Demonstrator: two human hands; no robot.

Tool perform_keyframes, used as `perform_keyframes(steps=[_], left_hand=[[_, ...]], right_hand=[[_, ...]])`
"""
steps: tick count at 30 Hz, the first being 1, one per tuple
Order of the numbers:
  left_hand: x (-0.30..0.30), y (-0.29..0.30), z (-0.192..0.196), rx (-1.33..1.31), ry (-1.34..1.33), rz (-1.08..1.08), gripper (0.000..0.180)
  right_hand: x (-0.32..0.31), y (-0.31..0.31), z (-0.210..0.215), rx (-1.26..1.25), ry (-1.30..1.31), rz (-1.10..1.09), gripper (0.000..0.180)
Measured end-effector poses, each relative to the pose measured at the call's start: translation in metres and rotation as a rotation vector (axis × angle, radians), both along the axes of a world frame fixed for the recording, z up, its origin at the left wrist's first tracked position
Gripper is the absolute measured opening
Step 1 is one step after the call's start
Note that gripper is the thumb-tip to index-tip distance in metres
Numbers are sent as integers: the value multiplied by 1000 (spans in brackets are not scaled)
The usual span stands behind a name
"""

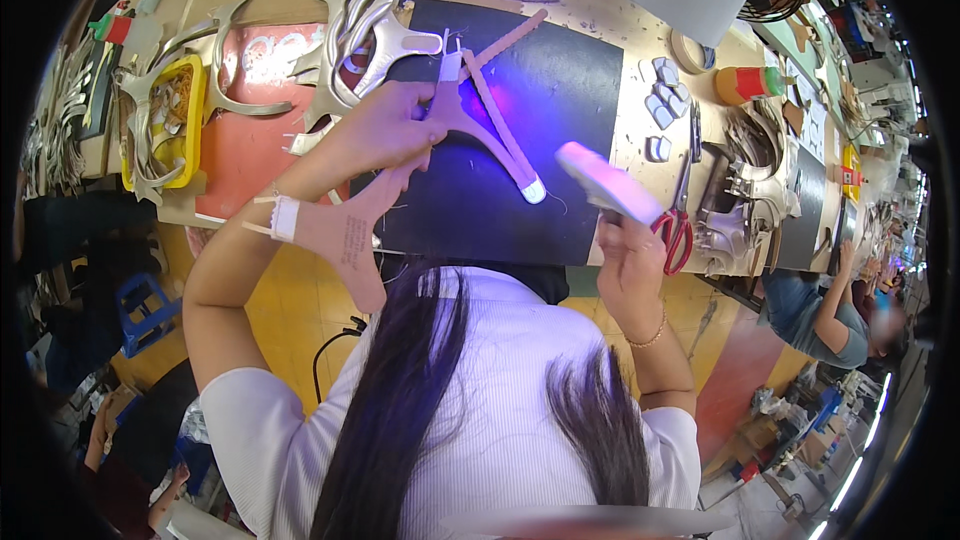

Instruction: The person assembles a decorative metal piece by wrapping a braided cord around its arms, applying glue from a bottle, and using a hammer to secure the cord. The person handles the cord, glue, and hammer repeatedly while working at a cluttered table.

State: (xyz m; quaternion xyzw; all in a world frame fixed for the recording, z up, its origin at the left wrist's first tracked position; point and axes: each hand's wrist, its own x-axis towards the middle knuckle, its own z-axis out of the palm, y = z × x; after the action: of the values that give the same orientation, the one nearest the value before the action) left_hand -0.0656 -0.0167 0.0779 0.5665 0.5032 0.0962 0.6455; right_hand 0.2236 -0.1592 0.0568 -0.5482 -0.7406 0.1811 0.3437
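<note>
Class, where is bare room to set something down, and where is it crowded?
Bare: black mat, far right, between pink strap and grey pads; near half of red sheet, between yellow tray and left forearm. Crowded: silver pieces beyond left hand, metallic pieces right of scissors.

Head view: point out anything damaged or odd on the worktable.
A loose thread curls by the tip of the held pink piece, looking untrimmed. Beyond the black mat, dark spots mar the otherwise plain tan tabletop.
</note>
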Motion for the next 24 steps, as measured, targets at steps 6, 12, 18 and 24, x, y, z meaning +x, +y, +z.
perform_keyframes(steps=[6, 12, 18, 24], left_hand=[[2, 5, -1, -48, 30, 10, 23], [-2, -1, -5, -80, 10, 47, 23], [-5, 0, -9, -79, -31, -6, 44], [-13, -2, 0, -69, -58, 4, 45]], right_hand=[[4, 3, -11, -292, -186, 17, 44], [7, -8, -14, -356, 26, -75, 47], [13, 10, -20, -370, -33, -118, 48], [9, 68, -30, -107, -441, -276, 46]])
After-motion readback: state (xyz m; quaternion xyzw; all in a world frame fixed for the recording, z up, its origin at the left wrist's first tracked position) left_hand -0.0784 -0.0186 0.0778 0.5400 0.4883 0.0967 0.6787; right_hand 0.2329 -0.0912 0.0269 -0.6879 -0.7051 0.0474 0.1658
